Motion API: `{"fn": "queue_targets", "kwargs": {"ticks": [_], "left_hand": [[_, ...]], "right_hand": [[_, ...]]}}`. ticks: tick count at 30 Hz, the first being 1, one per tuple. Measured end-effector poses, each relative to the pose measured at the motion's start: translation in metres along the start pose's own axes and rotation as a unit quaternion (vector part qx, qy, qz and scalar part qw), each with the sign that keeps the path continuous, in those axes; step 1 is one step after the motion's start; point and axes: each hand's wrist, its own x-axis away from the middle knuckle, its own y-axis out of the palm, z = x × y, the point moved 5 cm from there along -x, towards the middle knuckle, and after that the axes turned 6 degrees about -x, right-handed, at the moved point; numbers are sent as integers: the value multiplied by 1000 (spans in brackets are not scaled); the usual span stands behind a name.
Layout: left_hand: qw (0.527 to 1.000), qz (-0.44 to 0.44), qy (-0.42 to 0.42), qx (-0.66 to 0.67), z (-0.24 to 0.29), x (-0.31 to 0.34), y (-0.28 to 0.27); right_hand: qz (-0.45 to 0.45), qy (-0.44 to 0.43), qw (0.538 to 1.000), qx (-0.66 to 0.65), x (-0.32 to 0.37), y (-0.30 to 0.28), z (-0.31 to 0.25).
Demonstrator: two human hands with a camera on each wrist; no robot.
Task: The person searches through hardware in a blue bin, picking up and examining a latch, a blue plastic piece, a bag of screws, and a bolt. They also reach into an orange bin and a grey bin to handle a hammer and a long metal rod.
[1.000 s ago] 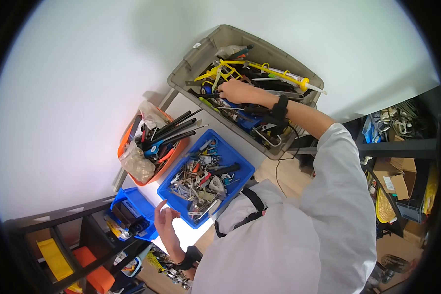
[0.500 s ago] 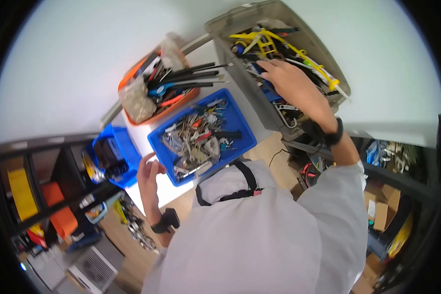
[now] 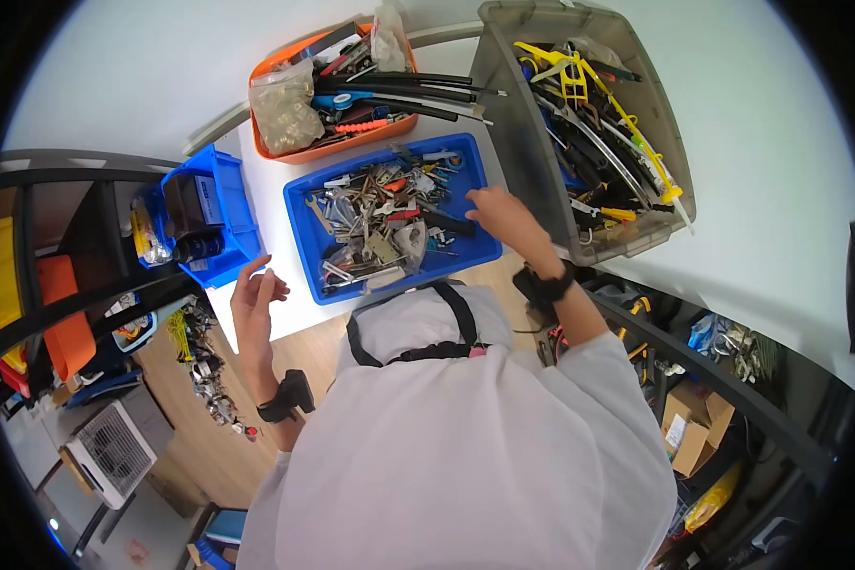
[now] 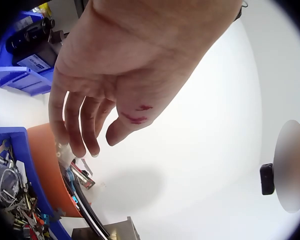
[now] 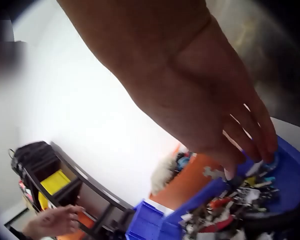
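My right hand [image 3: 511, 226] hovers over the right end of a blue tray [image 3: 457, 200], fingers loosely bent and pointing down. No object shows between those fingers [image 5: 260, 135] in the right wrist view. The tray carries a heap of small metal parts and tools, among them a wrench [image 3: 315, 211] and a black handle [image 3: 446, 222] just beside the right fingertips. My left hand [image 3: 254, 302] floats off the tray's left side, palm empty and fingers relaxed. In the left wrist view its fingers hang loosely, with the tray's wall [image 4: 37, 175] below and to the left.
Behind the tray, an orange bin [image 3: 351, 148] holds bagged parts, with long black rods jutting right. A tall grey tote [image 3: 515, 133] of tools, including a yellow caulking gun [image 3: 572, 84], stands right. A blue bin [image 3: 233, 195] and black shelving [image 3: 95, 285] are at left.
The right hand has left the grey tote and come over to the blue tray's right end. The left hand stays beside the tray's left side. The head view has turned.
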Motion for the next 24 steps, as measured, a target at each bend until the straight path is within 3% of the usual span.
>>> {"fn": "queue_targets", "kwargs": {"ticks": [3, 7, 18, 24], "left_hand": [[1000, 12, -3, -2, -9, 3, -11], [1000, 24, -11, -3, -18, 9, -22], [999, 28, -25, 14, -24, 11, -25], [999, 25, -21, 11, -22, 5, -22]], "right_hand": [[-67, 50, 995, 52, -19, 72, 43], [-24, 20, 997, 68, -17, 113, 56], [25, 22, 989, 141, -18, 150, 67], [11, -21, 992, 123, -7, 119, 42]]}}
